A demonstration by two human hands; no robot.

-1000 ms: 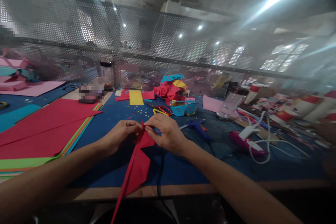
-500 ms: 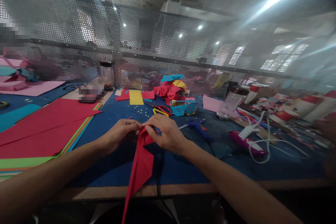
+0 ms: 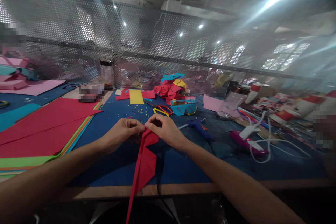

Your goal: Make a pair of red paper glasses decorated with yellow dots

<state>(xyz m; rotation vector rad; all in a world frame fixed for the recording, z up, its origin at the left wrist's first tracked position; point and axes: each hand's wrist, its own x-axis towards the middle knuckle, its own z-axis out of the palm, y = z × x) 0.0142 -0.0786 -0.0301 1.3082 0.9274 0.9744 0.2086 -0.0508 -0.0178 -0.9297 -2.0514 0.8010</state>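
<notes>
A folded red paper cutout (image 3: 147, 169) with a notched edge hangs down from my fingers past the table's front edge. My left hand (image 3: 126, 131) pinches its upper end from the left. Thumb and fingers of my right hand (image 3: 166, 129) grip the same end from the right, so the two hands nearly touch. Just beyond them lie scissors (image 3: 162, 111) with red and yellow handles. A blue glue gun (image 3: 200, 129) rests to the right of my right hand.
At left lies a stack of coloured paper sheets (image 3: 47, 126), red on top. Behind my hands are a yellow paper piece (image 3: 136, 97) and a heap of paper cutouts (image 3: 172, 89). A glass jar (image 3: 232, 101) and a magenta device (image 3: 246, 143) with white cable stand right.
Both hands have shifted slightly at the paper's top end, and my right fingers are more curled. The hanging red paper has swung a little to the right.
</notes>
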